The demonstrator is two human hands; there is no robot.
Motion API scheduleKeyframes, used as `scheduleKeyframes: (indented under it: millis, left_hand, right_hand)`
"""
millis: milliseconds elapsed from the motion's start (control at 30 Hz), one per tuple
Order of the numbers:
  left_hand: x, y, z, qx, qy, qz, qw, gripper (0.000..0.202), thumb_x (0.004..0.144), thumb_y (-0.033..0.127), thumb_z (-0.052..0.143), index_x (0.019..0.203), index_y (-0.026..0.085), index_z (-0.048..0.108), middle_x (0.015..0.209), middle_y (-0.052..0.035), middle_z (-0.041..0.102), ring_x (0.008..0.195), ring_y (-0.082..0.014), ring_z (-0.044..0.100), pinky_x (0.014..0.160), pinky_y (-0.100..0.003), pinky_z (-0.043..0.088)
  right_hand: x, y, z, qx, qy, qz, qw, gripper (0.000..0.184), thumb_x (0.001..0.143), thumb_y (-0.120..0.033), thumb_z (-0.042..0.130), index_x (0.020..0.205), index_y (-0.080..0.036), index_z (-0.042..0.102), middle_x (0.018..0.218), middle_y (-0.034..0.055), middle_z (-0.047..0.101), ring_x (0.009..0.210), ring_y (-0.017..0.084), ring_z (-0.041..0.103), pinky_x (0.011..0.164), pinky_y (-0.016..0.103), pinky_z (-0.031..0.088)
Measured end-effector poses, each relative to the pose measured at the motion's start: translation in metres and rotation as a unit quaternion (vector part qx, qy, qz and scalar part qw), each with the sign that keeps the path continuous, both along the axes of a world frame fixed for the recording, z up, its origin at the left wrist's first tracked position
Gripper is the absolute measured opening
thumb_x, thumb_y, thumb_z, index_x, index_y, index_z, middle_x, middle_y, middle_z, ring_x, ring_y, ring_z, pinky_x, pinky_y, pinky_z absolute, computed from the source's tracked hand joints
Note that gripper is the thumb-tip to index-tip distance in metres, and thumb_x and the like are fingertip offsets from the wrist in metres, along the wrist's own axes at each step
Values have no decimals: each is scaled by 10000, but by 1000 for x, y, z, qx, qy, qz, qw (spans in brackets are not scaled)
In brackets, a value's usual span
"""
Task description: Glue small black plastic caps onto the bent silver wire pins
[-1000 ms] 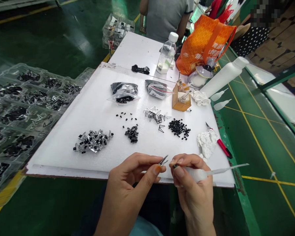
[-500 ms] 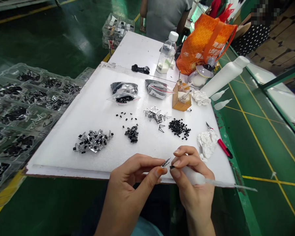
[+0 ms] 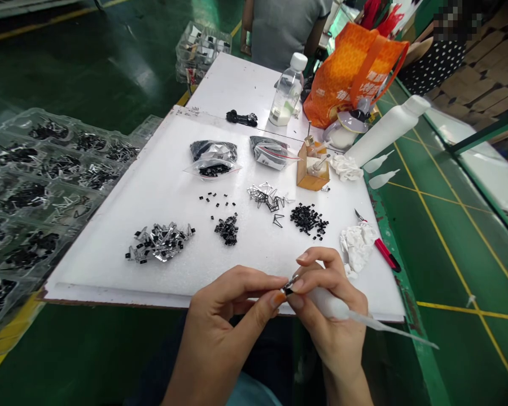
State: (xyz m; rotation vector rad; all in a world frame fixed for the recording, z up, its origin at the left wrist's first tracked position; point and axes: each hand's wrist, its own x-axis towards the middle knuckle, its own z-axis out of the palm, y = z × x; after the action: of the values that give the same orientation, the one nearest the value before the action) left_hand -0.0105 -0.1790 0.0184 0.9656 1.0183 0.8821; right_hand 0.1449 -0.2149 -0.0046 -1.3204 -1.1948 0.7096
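Note:
My left hand [image 3: 231, 307] pinches a small metal clip [image 3: 288, 281] between thumb and forefinger at the near edge of the white foam board [image 3: 161, 180]. My right hand [image 3: 328, 307] meets it fingertip to fingertip, pinching a tiny black piece [image 3: 287, 291] against the clip, and also grips a white glue dropper [image 3: 364, 318] whose long tip points down to the right. Beyond the hands lie a heap of assembled clips [image 3: 160, 242], a small heap of black pieces [image 3: 227, 229], loose metal clips [image 3: 267, 197] and another heap of black pieces [image 3: 308, 219].
Two plastic bags of parts [image 3: 214, 158], a small cardboard box [image 3: 311, 166], crumpled tissue [image 3: 355, 246], a red-handled knife [image 3: 383, 252], a white bottle [image 3: 385, 132], a water bottle [image 3: 287, 93] and an orange bag [image 3: 351, 73] stand farther back. Clear trays of parts [image 3: 34, 180] sit left. A person in grey [image 3: 285, 25] stands beyond.
My right hand has moved left until its fingertips meet the left hand's, bringing the black piece onto the clip. The dropper's tip has swung from level to pointing downward.

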Motion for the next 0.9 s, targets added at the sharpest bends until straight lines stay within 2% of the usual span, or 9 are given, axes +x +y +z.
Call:
scheduleKeyframes:
  millis: [233,400,600,800,900]
  left_hand:
    - [0,1,-1,9,6,2,1000,121,843,237,801,904,321,862,797,1,765,681,-148,711,640,-197,600]
    - [0,0,-1,8,4,-2,1000,105,848,234,795,865,319,856,784,10,753,680,-132,702,641,-171,586]
    - [1,0,2,-7,7,-4,1000,113,843,226,793,850,323,850,793,17,749,701,-127,699,657,-167,572]
    - [3,0,3,-11,-1,-2,1000,114,850,230,796,863,328,852,806,20,747,727,-125,699,669,-162,570]
    - [2,0,0,0,-2,-11,1000,125,865,227,786,875,335,850,830,22,751,753,-127,706,684,-163,583]
  right_hand:
    - [0,2,0,6,-7,-13,1000,126,809,-208,816,821,-317,755,846,42,639,947,238,593,714,340,496]
    - [0,4,0,17,-14,-7,1000,128,834,-201,795,853,-320,754,789,34,624,967,237,580,727,336,493]
    - [-1,3,-3,19,8,-13,1000,137,818,-197,810,850,-321,762,896,38,616,898,215,578,688,330,481]
    - [-1,2,-4,9,28,3,1000,187,841,-160,784,890,-335,740,780,33,617,995,237,586,654,302,471]
    - [-1,2,-4,6,22,-5,1000,170,845,-186,793,892,-331,718,836,31,628,964,217,586,624,282,466]
